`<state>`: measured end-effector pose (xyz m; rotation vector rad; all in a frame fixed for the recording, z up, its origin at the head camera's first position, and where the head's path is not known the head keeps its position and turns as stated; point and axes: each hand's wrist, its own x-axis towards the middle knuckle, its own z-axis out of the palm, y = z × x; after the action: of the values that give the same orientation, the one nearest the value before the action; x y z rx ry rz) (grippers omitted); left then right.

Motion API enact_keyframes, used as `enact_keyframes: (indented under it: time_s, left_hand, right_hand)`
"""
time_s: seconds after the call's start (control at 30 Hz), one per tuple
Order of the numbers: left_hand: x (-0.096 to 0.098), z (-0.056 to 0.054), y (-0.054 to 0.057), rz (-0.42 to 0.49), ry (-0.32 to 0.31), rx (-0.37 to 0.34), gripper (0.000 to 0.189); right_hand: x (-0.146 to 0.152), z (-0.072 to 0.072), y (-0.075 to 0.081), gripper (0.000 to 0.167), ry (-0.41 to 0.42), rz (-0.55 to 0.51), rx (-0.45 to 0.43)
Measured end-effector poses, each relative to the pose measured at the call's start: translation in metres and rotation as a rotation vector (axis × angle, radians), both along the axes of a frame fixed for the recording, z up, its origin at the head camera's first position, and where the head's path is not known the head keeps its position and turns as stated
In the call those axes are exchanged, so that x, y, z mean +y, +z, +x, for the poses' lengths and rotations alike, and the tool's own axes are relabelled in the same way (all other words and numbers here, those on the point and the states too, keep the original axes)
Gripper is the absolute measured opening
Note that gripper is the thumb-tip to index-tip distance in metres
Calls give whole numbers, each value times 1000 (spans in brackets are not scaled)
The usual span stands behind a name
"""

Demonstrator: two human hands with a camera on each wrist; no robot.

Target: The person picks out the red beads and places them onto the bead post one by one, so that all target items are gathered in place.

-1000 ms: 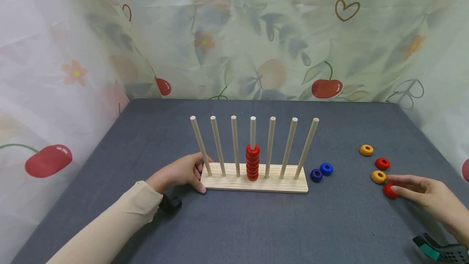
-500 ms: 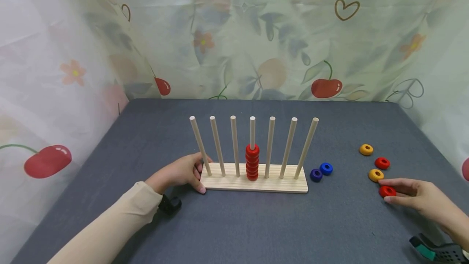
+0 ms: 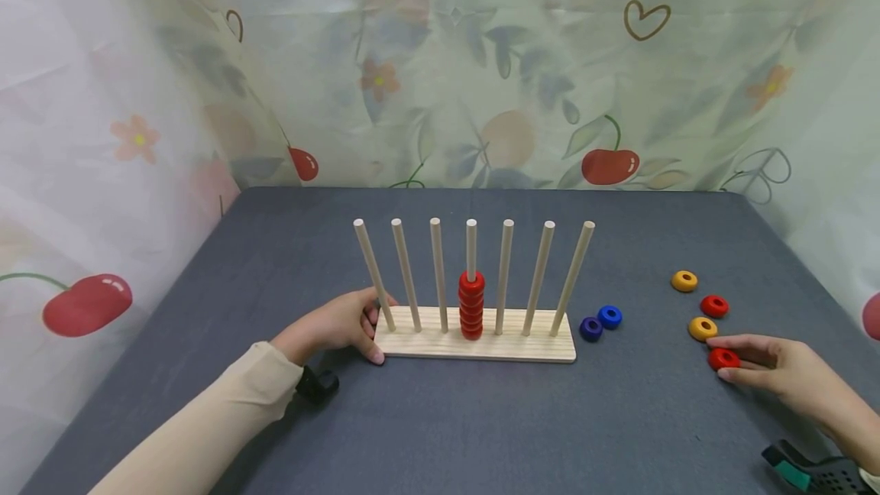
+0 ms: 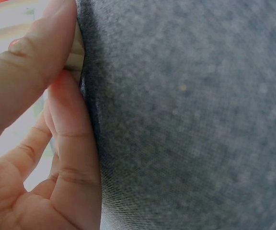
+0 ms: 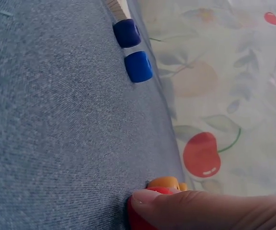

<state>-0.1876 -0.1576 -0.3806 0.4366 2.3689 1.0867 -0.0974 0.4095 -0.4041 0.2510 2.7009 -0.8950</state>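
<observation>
My left hand [image 3: 344, 325] grips the left end of a pale wooden pegboard [image 3: 412, 344], thumb on its front edge. Several upright pegs line the board, and a stack of red rings [image 3: 471, 308] fills the lower part of the middle one. At the right, my right hand [image 3: 791, 373] pinches a red ring [image 3: 723, 359] between thumb and fingers, low at the cloth. Its index fingertip is right at a yellow ring [image 3: 703, 328]. In the right wrist view the thumb [image 5: 166, 203] presses against the red ring's side.
Right of the board lie a dark blue ring [image 3: 591, 329] and a brighter blue ring [image 3: 609, 317]. Farther right are another red ring [image 3: 715, 306] and another yellow ring [image 3: 684, 281]. Grey cloth [image 3: 481, 426] covers the table, with a printed curtain [image 3: 447, 67] behind it.
My right hand has moved slightly left with the red ring, its fingers now closer round it. The nearer yellow ring has shifted a little left and back. The left hand stays on the board.
</observation>
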Motion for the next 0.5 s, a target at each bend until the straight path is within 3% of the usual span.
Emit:
enact_keyframes:
  time_s: [0.5]
  left_hand:
    - [-1, -2, -3, -10, -9, 17, 77]
  right_hand:
    - [-4, 2, 8, 69, 9, 13, 36]
